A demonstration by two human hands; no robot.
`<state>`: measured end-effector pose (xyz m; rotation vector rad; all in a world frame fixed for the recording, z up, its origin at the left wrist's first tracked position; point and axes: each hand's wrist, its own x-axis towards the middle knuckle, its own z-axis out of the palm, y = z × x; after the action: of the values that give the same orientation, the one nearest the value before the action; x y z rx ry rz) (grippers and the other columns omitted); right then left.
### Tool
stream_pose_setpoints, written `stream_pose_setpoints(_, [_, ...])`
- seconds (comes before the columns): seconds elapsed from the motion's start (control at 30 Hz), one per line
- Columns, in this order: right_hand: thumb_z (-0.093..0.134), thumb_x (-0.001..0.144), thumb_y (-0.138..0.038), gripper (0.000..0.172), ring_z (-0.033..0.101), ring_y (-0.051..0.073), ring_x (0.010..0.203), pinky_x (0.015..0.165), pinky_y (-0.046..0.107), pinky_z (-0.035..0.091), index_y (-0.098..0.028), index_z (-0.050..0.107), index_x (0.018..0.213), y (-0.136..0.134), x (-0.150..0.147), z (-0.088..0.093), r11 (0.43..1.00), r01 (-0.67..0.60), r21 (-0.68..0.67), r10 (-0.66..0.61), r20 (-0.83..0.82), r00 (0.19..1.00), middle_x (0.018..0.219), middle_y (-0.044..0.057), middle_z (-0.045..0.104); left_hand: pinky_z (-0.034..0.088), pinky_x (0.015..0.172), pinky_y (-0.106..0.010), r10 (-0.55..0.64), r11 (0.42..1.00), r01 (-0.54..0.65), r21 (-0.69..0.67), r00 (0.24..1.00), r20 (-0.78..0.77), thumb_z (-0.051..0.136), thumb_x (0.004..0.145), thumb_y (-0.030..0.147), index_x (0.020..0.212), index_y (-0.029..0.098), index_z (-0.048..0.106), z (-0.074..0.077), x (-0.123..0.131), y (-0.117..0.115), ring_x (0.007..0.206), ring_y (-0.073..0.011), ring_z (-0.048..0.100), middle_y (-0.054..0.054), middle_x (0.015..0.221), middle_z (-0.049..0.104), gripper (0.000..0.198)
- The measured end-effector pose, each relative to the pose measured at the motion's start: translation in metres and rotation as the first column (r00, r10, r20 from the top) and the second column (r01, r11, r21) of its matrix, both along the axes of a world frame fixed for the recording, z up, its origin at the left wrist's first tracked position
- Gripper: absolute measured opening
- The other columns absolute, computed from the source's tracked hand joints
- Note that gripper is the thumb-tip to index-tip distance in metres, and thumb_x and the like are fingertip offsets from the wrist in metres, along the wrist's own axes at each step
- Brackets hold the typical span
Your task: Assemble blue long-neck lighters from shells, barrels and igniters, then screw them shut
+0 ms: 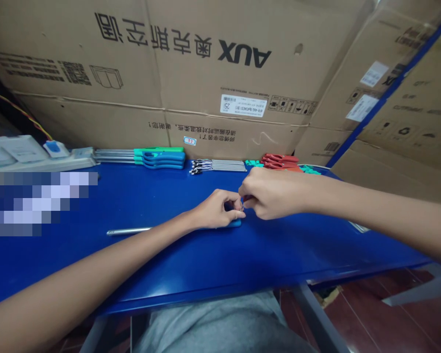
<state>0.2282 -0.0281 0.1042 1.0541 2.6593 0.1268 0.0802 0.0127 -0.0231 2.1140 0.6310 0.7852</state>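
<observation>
Near the middle of the blue table [161, 267], my left hand [220, 210] and my right hand [270, 193] meet at the fingertips. Both are closed in a pinch on something small between them, too hidden to make out. Under my left hand and wrist lies a lighter-like tool with a metal tube [127, 231] pointing left and a blue handle end [235, 223] showing at the right. My left hand covers most of its handle.
Along the back are blue and green handled tools [161, 158], metal tubes with wires [220, 165], small green pieces [253, 163] and red handles [279, 161]. A power strip with plugs [22, 148] sits at the left. Cardboard [191, 73] stands behind the table.
</observation>
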Motion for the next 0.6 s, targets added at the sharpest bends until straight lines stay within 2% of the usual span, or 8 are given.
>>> stream_pose_setpoints(0.27, [0.055,0.074,-0.010,0.016,0.053,0.014,0.058,0.052,0.026,0.031,-0.011,0.071,0.075,0.010,0.004,-0.005,0.990,-0.133,-0.043,0.132,-0.031,0.991,0.071,0.010,0.069,0.044,0.060,-0.023,0.015,1.000,-0.015,0.000,1.000,-0.001,0.064,0.076,0.025,0.065,0.014,0.057,-0.001,-0.001,0.000,0.063,-0.0129,0.058,0.000,0.066,0.063,0.017])
stream_pose_setpoints(0.47, [0.053,0.076,-0.014,0.020,0.041,0.011,0.043,0.043,0.025,0.024,-0.011,0.071,0.068,-0.003,-0.005,0.001,0.999,0.039,-0.022,-0.040,-0.010,0.999,0.055,0.008,0.064,0.043,0.060,-0.023,0.010,1.000,-0.010,0.008,1.000,-0.008,0.064,0.074,0.025,0.066,0.013,0.060,0.000,0.000,0.000,0.064,-0.0140,0.058,-0.001,0.066,0.065,0.015])
stream_pose_setpoints(0.6, [0.054,0.076,-0.016,0.021,0.040,0.010,0.040,0.041,0.025,0.026,-0.011,0.072,0.068,-0.005,-0.012,0.003,0.990,0.139,-0.005,-0.139,-0.005,0.990,0.055,0.009,0.064,0.042,0.059,-0.023,0.009,1.000,-0.009,0.011,1.000,-0.010,0.062,0.075,0.024,0.067,0.012,0.061,0.001,0.000,0.000,0.064,-0.0133,0.057,-0.001,0.066,0.063,0.014])
